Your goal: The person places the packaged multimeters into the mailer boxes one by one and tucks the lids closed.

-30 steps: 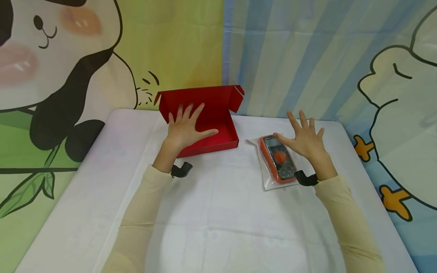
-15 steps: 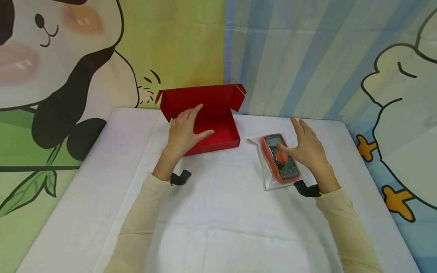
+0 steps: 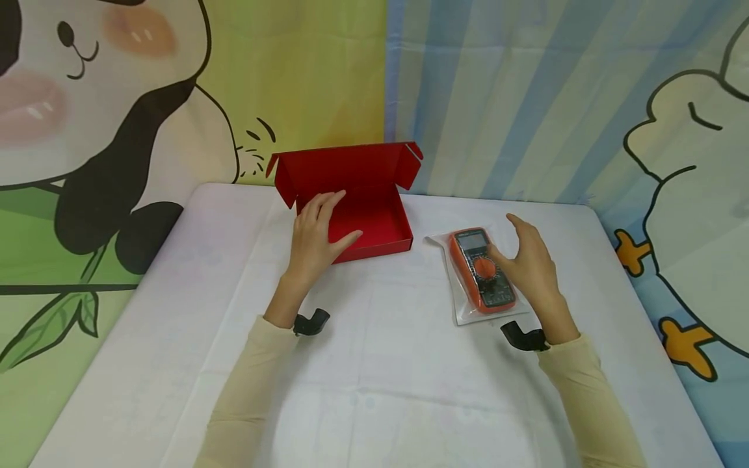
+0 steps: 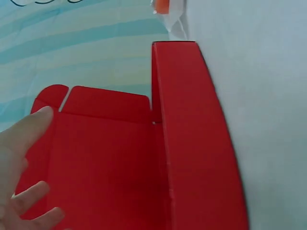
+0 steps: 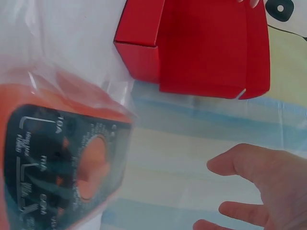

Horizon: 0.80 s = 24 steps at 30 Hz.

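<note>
A red cardboard box stands with its lid raised at the back of the table. My left hand hovers over the box's left side, thumb apart from loosely bent fingers, holding nothing. To the right of the box lies an orange and black multimeter in a clear plastic bag. Beside and over its right edge is my right hand, its thumb overlapping the meter in the head view. The right wrist view shows that hand's thumb and fingers apart from the multimeter, with nothing between them.
Both things rest on a white-covered table. Behind it hangs a printed curtain with a panda and a white bird. A black wrist mount sits on the left wrist, another mount on the right.
Both hands have gone from widely spread fingers to a looser, partly bent shape. They have dropped slightly towards the front. The box and the multimeter stay in place.
</note>
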Tool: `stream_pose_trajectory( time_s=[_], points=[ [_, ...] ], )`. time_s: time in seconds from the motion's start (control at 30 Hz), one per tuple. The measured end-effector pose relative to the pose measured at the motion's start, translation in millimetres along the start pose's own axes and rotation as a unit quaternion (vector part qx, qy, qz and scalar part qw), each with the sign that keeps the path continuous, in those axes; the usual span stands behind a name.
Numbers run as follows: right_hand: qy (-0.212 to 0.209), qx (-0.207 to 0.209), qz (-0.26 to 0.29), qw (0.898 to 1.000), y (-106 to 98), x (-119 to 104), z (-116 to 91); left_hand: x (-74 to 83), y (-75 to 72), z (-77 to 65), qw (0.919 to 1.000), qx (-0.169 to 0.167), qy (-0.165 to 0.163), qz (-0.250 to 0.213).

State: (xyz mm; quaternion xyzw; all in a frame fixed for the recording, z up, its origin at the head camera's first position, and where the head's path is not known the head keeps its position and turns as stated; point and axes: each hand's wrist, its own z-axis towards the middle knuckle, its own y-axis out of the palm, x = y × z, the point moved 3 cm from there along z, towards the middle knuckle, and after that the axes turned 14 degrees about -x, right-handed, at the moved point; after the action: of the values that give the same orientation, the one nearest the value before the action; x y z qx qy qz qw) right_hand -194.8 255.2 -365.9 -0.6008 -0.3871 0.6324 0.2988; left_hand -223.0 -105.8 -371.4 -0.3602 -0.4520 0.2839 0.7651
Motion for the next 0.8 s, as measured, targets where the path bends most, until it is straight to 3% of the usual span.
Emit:
stream_pose_trajectory(
  time_s=[0.17,0.27,0.6,0.8],
  points=[
    [-0.005,0.018,0.016,1.000,9,6,-2,-7.9,1.3,-7.8,0.9972,0.069,0.002,-0.030],
    [0.001,0.018,0.026,0.999,15,9,-5,-13.7,2.4,-11.7,0.9946,0.093,-0.003,-0.044],
    [-0.013,0.027,0.047,0.998,34,19,-6,-32.7,8.0,-24.2,0.9908,0.101,-0.048,-0.076],
    [-0.012,0.011,0.054,0.998,44,28,-3,-49.1,15.2,-32.2,0.9805,0.080,-0.104,-0.146]
  ],
)
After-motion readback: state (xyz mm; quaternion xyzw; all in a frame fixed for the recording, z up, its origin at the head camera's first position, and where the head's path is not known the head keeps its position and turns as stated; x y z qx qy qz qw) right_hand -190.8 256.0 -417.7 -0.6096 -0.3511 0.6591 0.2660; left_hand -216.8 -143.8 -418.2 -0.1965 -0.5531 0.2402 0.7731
